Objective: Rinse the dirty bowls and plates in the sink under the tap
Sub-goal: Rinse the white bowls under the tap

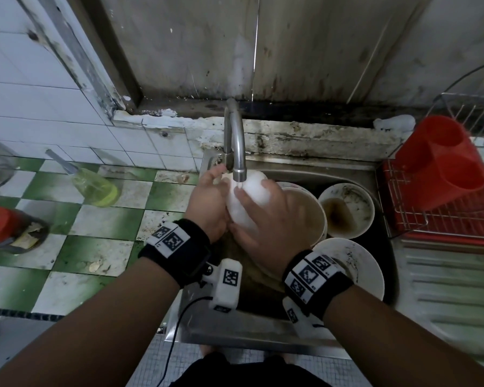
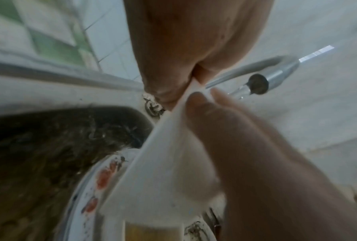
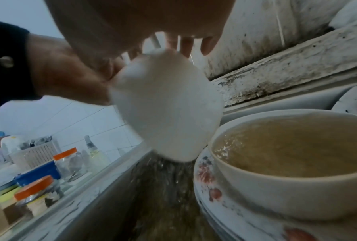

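I hold a white bowl (image 1: pixel 246 199) tilted under the steel tap (image 1: pixel 238 163), whose water runs onto it. My left hand (image 1: pixel 210 199) grips the bowl's left rim, and in the left wrist view the left hand (image 2: pixel 183 40) pinches that edge of the bowl (image 2: pixel 163 163). My right hand (image 1: pixel 266 219) cups the bowl's outside, fingers curved over it. Seen from the right wrist, the bowl (image 3: pixel 167 107) hangs below my right palm (image 3: pixel 142 21). In the sink (image 1: pixel 235 328) stand a large bowl of brown water (image 1: pixel 305 208), a small dirty bowl (image 1: pixel 347 210) and a soiled plate (image 1: pixel 355 263).
A flowered plate (image 3: pixel 210 195) lies under the large bowl (image 3: pixel 287 187). A red rack with a red cup holder (image 1: pixel 442 163) stands right of the sink. On the tiled counter to the left are a bottle of yellow liquid (image 1: pixel 95 188) and a red-lidded jar (image 1: pixel 9 227).
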